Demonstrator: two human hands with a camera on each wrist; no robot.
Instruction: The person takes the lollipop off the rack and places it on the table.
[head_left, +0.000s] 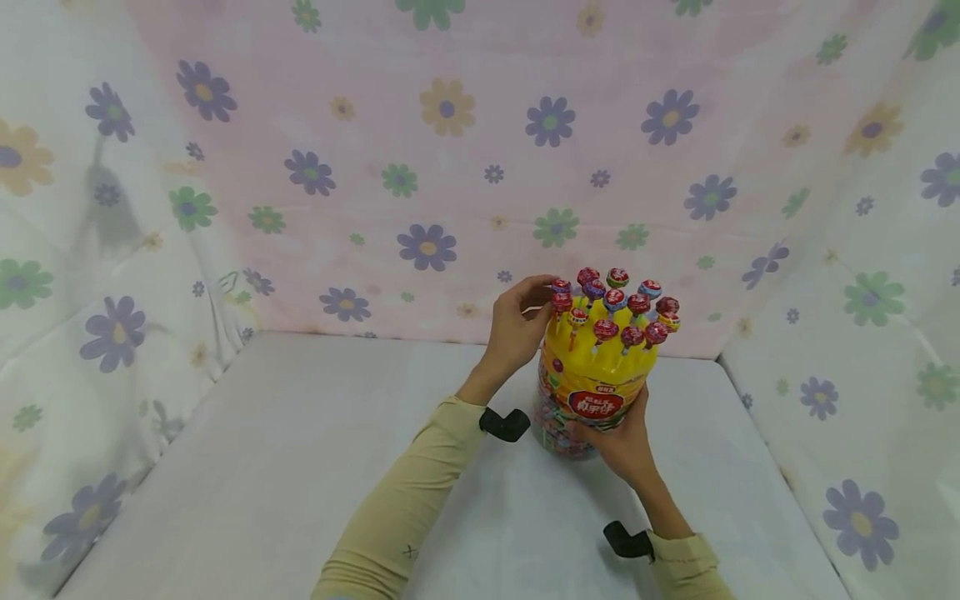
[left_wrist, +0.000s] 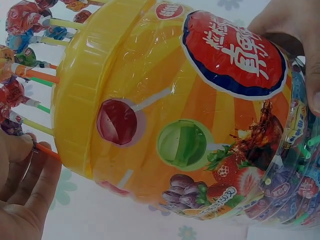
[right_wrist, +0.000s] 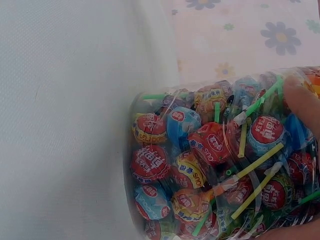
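A clear plastic jar [head_left: 558, 433] of lollipops stands on the table, with a yellow lid [head_left: 600, 362] and a fruit-printed label. Several wrapped lollipops [head_left: 605, 331] stick up from the lid on thin sticks. My left hand [head_left: 517, 325] is at the lid's left edge; in the left wrist view its thumb and fingers pinch a dark-wrapped lollipop [left_wrist: 12, 127] near the head, its orange stick meeting the lid. My right hand [head_left: 626, 442] grips the jar's side below the label. Loose lollipops [right_wrist: 212, 142] fill the jar's lower part in the right wrist view.
A white-covered table [head_left: 337, 417] lies under the jar. Flower-printed cloth [head_left: 450, 167] hangs at the back and along both sides. Black straps with dark mounts [head_left: 504, 425] sit on both wrists.
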